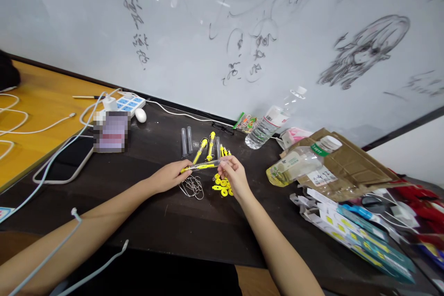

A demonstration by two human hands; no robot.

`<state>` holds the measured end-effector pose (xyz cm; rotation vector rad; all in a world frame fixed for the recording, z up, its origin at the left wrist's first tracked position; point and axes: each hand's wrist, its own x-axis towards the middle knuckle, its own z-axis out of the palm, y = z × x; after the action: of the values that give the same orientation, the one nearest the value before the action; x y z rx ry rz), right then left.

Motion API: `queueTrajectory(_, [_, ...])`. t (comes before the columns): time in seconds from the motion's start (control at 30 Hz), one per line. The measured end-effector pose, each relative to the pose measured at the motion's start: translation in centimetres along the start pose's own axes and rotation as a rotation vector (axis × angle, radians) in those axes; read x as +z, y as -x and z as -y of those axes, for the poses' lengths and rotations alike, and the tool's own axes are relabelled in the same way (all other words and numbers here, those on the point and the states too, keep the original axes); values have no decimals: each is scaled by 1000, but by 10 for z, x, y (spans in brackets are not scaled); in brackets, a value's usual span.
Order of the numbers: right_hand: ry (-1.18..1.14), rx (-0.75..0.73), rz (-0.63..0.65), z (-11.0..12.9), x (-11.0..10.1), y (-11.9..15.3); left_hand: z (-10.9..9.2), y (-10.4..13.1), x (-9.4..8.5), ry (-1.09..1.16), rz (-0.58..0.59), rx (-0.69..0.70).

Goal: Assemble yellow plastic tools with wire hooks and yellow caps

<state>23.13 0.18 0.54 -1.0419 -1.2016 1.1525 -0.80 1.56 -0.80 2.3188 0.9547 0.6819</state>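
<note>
Between my two hands lies a clear plastic tube [203, 165] with yellow parts inside, held nearly level just above the dark table. My left hand [173, 173] is closed round its yellow left end. The fingers of my right hand [234, 173] pinch its clear right end. Below the tube is a tangle of metal hooks [192, 188]. Yellow rings [225, 191] and small yellow pieces lie beside my right hand, partly hidden by it. Behind the hands are two yellow-fitted tubes [211, 144] and a pair of empty clear tubes [184, 142].
A water bottle [268, 125] and a tilted drink bottle [294, 164] stand right, near brown packaging [350, 162] and an opened box [360, 236]. Leftward lie a phone [71, 159], a power strip [130, 103] and white cables. A whiteboard [194, 55] rises behind.
</note>
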Motion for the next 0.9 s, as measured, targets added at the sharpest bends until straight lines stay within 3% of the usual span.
queueTrajectory(0.63, [-62, -60, -25, 11, 0, 2, -4, 0, -5, -57, -35, -104])
queueTrajectory(0.9, [-132, -102, -111, 16, -8, -2, -3, -1, -3, 85, -47, -29])
